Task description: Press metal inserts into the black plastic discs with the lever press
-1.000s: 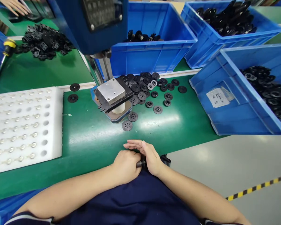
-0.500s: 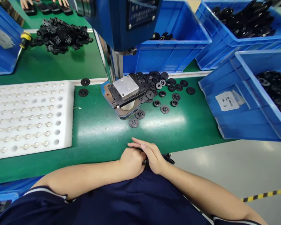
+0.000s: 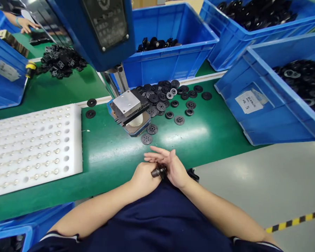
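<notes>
Black part [image 3: 159, 171] between two hands at the near edge of the desk [image 3: 112, 155]; a slip looks like the main risk.
The left hand [image 3: 146, 178] is curled round the part, its fingers bent in, though their exact grip underneath is hidden; the part's stem pokes out beside the thumb. The right hand [image 3: 174, 169] has its fingers stretched out, slightly spread, with the palm side against or just beside the part; contact is hard to tell. Should the left hold loosen, a push from the right palm could roll the part free, and so close to the shirt [image 3: 157, 217] it might fall off the desk. The outstretched fingers could also nudge the nearest disc [image 3: 146, 139] if they swung forward.
</notes>
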The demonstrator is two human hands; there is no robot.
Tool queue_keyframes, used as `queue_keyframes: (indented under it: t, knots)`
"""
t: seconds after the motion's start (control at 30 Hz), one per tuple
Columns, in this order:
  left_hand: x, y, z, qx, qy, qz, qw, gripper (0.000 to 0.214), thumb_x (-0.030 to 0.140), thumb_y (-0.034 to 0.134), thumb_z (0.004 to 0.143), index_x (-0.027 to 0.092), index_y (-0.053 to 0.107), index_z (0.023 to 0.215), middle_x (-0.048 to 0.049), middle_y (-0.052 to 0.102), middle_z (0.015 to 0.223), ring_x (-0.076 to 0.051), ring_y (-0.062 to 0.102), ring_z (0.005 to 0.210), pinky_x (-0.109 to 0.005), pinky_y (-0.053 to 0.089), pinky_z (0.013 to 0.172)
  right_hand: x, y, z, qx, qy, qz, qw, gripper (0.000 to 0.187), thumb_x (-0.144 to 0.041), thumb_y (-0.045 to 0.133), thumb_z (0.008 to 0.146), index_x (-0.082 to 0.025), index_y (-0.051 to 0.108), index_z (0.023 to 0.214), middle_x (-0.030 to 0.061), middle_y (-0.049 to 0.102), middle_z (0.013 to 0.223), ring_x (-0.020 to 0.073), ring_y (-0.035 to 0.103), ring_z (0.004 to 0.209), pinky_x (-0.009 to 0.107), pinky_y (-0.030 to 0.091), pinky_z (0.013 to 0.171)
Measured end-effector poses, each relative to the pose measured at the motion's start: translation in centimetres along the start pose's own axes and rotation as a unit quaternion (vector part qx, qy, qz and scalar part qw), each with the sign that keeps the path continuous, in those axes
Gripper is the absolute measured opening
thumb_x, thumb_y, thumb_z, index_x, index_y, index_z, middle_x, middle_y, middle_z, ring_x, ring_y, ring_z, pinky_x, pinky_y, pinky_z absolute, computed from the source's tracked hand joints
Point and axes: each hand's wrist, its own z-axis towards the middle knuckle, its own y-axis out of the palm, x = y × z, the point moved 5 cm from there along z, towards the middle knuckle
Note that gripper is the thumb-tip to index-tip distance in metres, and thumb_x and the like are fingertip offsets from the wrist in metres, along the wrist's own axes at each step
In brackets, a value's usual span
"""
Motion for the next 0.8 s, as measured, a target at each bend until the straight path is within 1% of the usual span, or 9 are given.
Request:
queue_keyframes:
  t: [0.07, 0.13, 0.23, 0.4, 0.57, 0.63, 0.7, 0.77, 0.8]
  knots:
    - [-0.1, -0.6, 0.3, 0.015, -0.066, -0.047, 0.997, 0.018, 0.007, 0.055, 0.072, 0.016, 0.054, 0.056, 0.0024, 0.056, 0.053, -0.01, 0.047, 0.052, -0.023, 0.037, 0.055, -0.3, -0.8, -0.3, 0.059, 0.003, -0.006, 0.998, 0.074, -0.074, 0.027, 0.094, -0.018, 0.062, 0.127, 0.0137, 0.071, 0.118, 0.0243, 0.07, 0.106, 0.048, 0.053, 0.101]
    - [-0.2, -0.9, 0.5, 0.014, -0.127, -0.072, 0.989, 0.018, 0.006, 0.054, 0.068, 0.016, 0.05, 0.054, 0.0052, 0.049, 0.051, -0.009, 0.043, 0.05, -0.022, 0.032, 0.052, -0.6, -1.8, -1.0, 0.1, 0.001, -0.069, 0.993, 0.061, -0.066, 0.037, 0.096, -0.018, 0.067, 0.119, 0.0125, 0.072, 0.115, 0.0228, 0.07, 0.103, 0.045, 0.055, 0.098]
    - [-0.2, -0.8, 0.7, -0.004, -0.177, -0.097, 0.979, 0.018, 0.008, 0.054, 0.068, 0.017, 0.047, 0.054, 0.0064, 0.045, 0.051, -0.009, 0.04, 0.051, -0.022, 0.028, 0.051, -0.9, -2.8, -2.0, 0.101, -0.017, -0.172, 0.98, 0.044, -0.056, 0.051, 0.095, -0.02, 0.071, 0.111, 0.0097, 0.072, 0.114, 0.0215, 0.069, 0.106, 0.04, 0.056, 0.097]
    - [0.2, -0.7, 0.9, -0.022, -0.161, -0.17, 0.972, 0.013, 0.015, 0.06, 0.072, 0.017, 0.052, 0.063, 0.0061, 0.048, 0.059, -0.009, 0.042, 0.057, -0.022, 0.03, 0.054, -1.1, -3.2, -2.4, 0.086, -0.043, -0.208, 0.973, 0.036, -0.05, 0.059, 0.092, -0.022, 0.072, 0.11, 0.0072, 0.073, 0.111, 0.0206, 0.069, 0.104, 0.037, 0.055, 0.099]
    - [0.5, -2.4, 0.4, -0.012, -0.121, -0.233, 0.965, 0.02, 0.02, 0.069, 0.076, 0.02, 0.052, 0.086, 0.0061, 0.054, 0.069, -0.01, 0.045, 0.061, -0.022, 0.035, 0.057, -2.0, -2.9, -1.6, 0.084, -0.057, -0.219, 0.97, 0.036, -0.052, 0.056, 0.093, -0.022, 0.075, 0.102, 0.0064, 0.075, 0.097, 0.0213, 0.07, 0.093, 0.037, 0.059, 0.09]
    - [0.7, -3.8, 0.1, -0.021, -0.108, -0.266, 0.958, 0.016, 0.024, 0.068, 0.081, 0.019, 0.055, 0.09, 0.0041, 0.056, 0.071, -0.011, 0.048, 0.062, -0.023, 0.038, 0.059, -3.0, -2.7, -1.1, 0.058, -0.073, -0.252, 0.963, 0.038, -0.051, 0.052, 0.095, -0.022, 0.076, 0.1, 0.0067, 0.075, 0.095, 0.0213, 0.071, 0.09, 0.035, 0.06, 0.085]
    - [1.3, -6.4, 0.0, 0.007, -0.095, -0.276, 0.957, 0.018, 0.026, 0.071, 0.082, 0.017, 0.061, 0.093, 0.0009, 0.06, 0.074, -0.013, 0.053, 0.067, -0.025, 0.042, 0.064, -4.8, -2.3, -0.6, 0.016, -0.108, -0.297, 0.949, 0.036, -0.047, 0.051, 0.097, -0.022, 0.076, 0.099, 0.0066, 0.076, 0.095, 0.0201, 0.072, 0.087, 0.032, 0.061, 0.081]
    - [2.7, -10.2, 0.1, 0.087, -0.061, -0.226, 0.968, 0.022, 0.028, 0.078, 0.076, 0.017, 0.068, 0.093, -0.0011, 0.062, 0.075, -0.015, 0.057, 0.071, -0.027, 0.045, 0.069, -8.1, -1.9, -0.1, 0.0, -0.174, -0.344, 0.923, 0.031, -0.044, 0.053, 0.096, -0.023, 0.077, 0.096, 0.0057, 0.076, 0.092, 0.0183, 0.073, 0.083, 0.028, 0.062, 0.075]
    - [3.8, -12.4, 0.3, 0.14, -0.032, -0.18, 0.973, 0.023, 0.028, 0.082, 0.073, 0.018, 0.07, 0.09, -0.0016, 0.063, 0.074, -0.017, 0.058, 0.072, -0.028, 0.046, 0.07, -10.2, -1.7, 0.0, 0.013, -0.218, -0.363, 0.906, 0.03, -0.043, 0.055, 0.096, -0.023, 0.077, 0.093, 0.0053, 0.076, 0.091, 0.0176, 0.073, 0.082, 0.027, 0.062, 0.072]
